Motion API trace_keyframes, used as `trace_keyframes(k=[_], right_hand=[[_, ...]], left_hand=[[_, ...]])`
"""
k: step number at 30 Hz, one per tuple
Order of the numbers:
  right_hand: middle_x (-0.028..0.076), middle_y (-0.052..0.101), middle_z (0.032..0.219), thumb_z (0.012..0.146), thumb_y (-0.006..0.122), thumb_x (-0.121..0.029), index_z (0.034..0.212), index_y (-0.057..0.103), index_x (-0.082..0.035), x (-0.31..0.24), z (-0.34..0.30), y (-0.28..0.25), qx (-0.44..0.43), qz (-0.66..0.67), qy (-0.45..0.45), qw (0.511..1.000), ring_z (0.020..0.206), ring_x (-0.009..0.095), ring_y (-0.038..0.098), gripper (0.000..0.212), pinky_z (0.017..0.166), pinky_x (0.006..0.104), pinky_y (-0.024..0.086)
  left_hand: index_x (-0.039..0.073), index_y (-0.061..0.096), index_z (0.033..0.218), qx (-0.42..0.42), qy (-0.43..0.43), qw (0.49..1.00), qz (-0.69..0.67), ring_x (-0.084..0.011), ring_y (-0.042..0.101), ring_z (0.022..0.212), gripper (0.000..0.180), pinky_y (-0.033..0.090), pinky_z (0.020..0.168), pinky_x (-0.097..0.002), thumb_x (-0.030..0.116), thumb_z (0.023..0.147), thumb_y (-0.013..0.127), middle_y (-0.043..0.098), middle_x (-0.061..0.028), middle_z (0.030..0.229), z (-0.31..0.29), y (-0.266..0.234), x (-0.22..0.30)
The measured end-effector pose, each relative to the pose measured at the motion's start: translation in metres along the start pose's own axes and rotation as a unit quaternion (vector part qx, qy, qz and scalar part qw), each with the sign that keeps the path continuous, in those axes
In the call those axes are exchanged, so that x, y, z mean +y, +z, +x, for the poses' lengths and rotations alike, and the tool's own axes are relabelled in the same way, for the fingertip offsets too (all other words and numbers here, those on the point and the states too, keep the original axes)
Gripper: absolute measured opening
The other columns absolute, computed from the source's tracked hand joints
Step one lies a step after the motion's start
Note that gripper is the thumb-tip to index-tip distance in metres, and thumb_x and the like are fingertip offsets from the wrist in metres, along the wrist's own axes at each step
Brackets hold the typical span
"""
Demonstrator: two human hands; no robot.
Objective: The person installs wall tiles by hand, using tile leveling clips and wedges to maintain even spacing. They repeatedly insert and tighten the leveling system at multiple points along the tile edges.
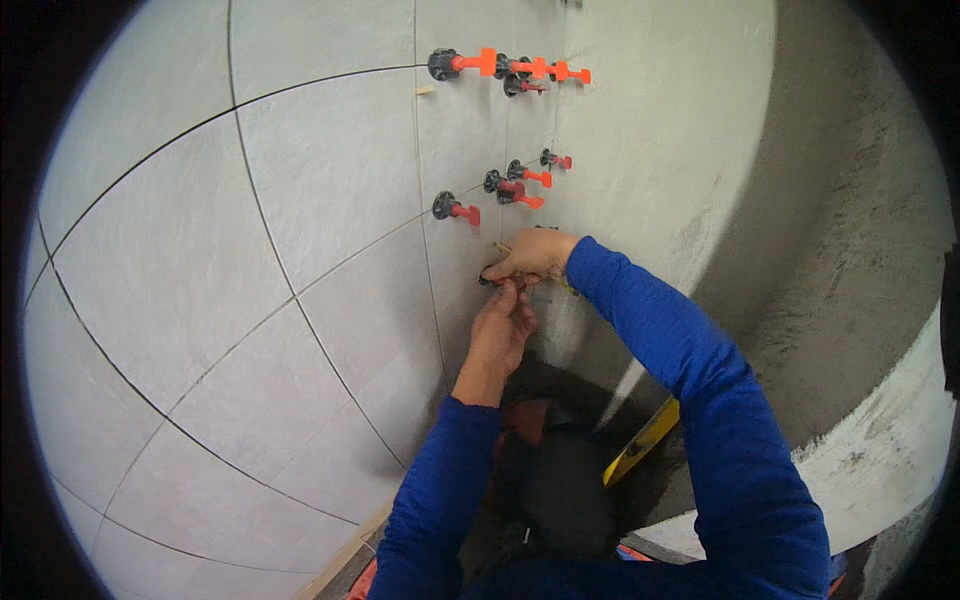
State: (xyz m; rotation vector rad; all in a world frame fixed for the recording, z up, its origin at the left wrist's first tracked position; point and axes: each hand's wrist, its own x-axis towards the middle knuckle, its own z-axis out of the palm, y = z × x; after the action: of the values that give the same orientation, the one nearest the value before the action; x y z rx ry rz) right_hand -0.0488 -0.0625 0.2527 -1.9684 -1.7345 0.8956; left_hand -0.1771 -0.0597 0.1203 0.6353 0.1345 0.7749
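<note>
In front of me, both hands meet at a tile leveler (487, 274) on a joint of the grey wall tiles (190, 270), low and near the corner. Its black disc shows at the left of my fingers, which partly cover its red handle. My right hand (540, 252) reaches over from the right, thumb and fingers closed around the leveler. From below, my left hand (503, 335) pinches at the same handle with its fingertips. A thin yellowish piece (503, 247) sticks out beside the right hand; its kind is unclear.
Above my hands, a middle row of red-handled levelers (457, 209) and an upper row of levelers (460, 64) jut from the tile joints. A small wedge (425, 91) sits in a joint. On the right rises a bare plastered wall (660, 150). A yellow spirit level (642, 443) leans below my right arm.
</note>
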Motion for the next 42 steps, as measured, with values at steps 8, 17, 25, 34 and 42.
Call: trace_keyframes(k=[8, 17, 25, 34, 42], right_hand=[[0.001, 0.052, 0.052, 0.081, 0.085, -0.033, 0.066, 0.068, -0.005, 0.006, 0.034, -0.003, -0.038, 0.031, 0.048, 0.998, 0.044, 0.012, 0.042, 0.036, 0.044, 0.0324, 0.030], [0.010, 0.066, 0.062, 0.069, 0.087, -0.036, 0.075, 0.074, -0.004, 0.009, 0.022, 0.022, 0.117, -0.114, -0.046, 0.985, 0.056, 0.020, 0.061, 0.036, 0.053, 0.0362, 0.047], [0.016, 0.071, 0.071, 0.079, 0.079, -0.041, 0.083, 0.076, 0.000, -0.002, -0.023, 0.018, 0.183, -0.132, -0.061, 0.972, 0.068, 0.025, 0.068, 0.042, 0.066, 0.0366, 0.053], [0.007, 0.070, 0.074, 0.086, 0.076, -0.027, 0.086, 0.072, 0.002, 0.036, -0.041, 0.069, 0.273, 0.177, -0.140, 0.935, 0.070, 0.015, 0.064, 0.029, 0.067, 0.0335, 0.050], [0.012, 0.069, 0.072, 0.088, 0.073, -0.025, 0.085, 0.069, 0.001, 0.049, -0.027, 0.093, 0.370, 0.198, -0.174, 0.891, 0.066, 0.021, 0.066, 0.026, 0.063, 0.0361, 0.051]], left_hand=[[0.010, 0.063, 0.108, 0.009, 0.030, 0.999, 0.023, -0.0108, 0.059, 0.077, 0.029, 0.048, 0.071, -0.0249, 0.038, 0.099, 0.065, 0.061, 0.0021, 0.088, 0.010, -0.004, -0.009], [0.007, 0.063, 0.103, 0.091, 0.053, 0.993, 0.050, -0.0142, 0.062, 0.071, 0.023, 0.050, 0.065, -0.0288, 0.029, 0.098, 0.067, 0.065, -0.0024, 0.084, 0.015, 0.000, -0.015], [0.007, 0.063, 0.122, 0.093, 0.012, 0.990, 0.108, -0.0179, 0.060, 0.101, 0.033, 0.048, 0.087, -0.0352, 0.033, 0.101, 0.061, 0.067, -0.0033, 0.112, -0.009, -0.013, 0.017], [0.013, 0.061, 0.123, 0.135, 0.001, 0.990, -0.032, -0.0186, 0.056, 0.113, 0.028, 0.042, 0.096, -0.0417, 0.031, 0.106, 0.048, 0.063, -0.0023, 0.121, 0.010, -0.004, 0.004], [0.011, 0.063, 0.119, 0.124, 0.032, 0.992, -0.009, -0.0218, 0.059, 0.106, 0.036, 0.045, 0.096, -0.0415, 0.035, 0.108, 0.039, 0.064, -0.0044, 0.114, 0.018, -0.003, -0.001]])
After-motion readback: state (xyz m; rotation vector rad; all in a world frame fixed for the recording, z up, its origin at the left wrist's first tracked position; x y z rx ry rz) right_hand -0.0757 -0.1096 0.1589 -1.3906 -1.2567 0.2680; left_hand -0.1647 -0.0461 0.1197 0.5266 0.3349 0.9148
